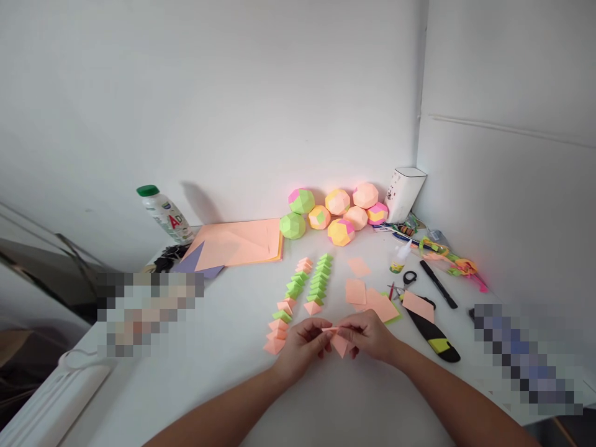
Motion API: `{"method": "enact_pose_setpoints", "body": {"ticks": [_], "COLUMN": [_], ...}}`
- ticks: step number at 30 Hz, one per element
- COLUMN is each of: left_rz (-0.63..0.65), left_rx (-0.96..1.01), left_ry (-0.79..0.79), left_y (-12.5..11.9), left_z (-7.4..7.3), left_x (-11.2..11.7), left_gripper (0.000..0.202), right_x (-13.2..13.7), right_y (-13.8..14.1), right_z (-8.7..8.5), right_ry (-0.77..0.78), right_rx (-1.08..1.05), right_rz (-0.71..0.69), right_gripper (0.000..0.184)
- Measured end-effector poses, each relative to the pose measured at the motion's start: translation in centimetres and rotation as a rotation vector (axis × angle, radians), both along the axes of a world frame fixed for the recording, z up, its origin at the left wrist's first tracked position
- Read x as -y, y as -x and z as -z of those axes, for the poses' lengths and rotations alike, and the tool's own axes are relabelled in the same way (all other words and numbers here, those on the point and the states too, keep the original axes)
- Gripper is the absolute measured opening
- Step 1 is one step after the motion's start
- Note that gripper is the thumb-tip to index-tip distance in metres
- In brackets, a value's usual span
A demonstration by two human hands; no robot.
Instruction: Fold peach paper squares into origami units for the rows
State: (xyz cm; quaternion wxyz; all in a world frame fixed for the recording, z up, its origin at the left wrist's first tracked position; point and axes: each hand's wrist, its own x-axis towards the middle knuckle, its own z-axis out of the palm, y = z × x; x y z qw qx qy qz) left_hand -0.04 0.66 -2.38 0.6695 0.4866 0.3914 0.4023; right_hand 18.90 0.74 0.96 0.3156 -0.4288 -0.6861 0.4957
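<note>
Between my fingertips is a small folded peach paper piece (342,346), its pointed end hanging down. My left hand (305,344) pinches its left side, and my right hand (369,335) pinches the right side. Just beyond my left hand run two rows of folded paper units: a mixed peach and green row (294,288) and a mostly green row (320,279) ending in a peach unit. Past my right hand lie peach paper sheets (379,304) and a loose peach square (356,291), with a green edge showing underneath.
Several faceted paper balls (341,232) sit against the wall. Large peach sheets (237,242) and a white bottle (167,214) stand back left. On the right are a glue bottle (399,257), scissors (410,278), a black pen (438,284) and a black-and-yellow tool (431,335).
</note>
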Motion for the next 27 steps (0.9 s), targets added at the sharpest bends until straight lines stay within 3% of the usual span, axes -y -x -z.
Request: {"method": "enact_pose_setpoints", "body": {"ticks": [11,20,27], "left_rz": [0.014,-0.110,0.082], "left_rx": [-0.043,0.059,-0.101], "left_ry": [-0.007,0.017,-0.057], "left_y": [0.0,0.1,0.0], "left_z": [-1.0,-1.5,-1.5], "left_x": [0.4,0.2,0.5], "left_gripper": [0.028,0.029,0.027], "right_x": [0.1,-0.2,0.2], "right_y": [0.2,-0.2,0.3], "right_z": [-0.5,0.1,-0.1], "right_ry": [0.005,0.035,0.102], "right_rx": [-0.022,-0.024,0.001], "right_rz": [-0.016,0.027,0.013], "right_gripper": [0.034,0.030,0.035]}}
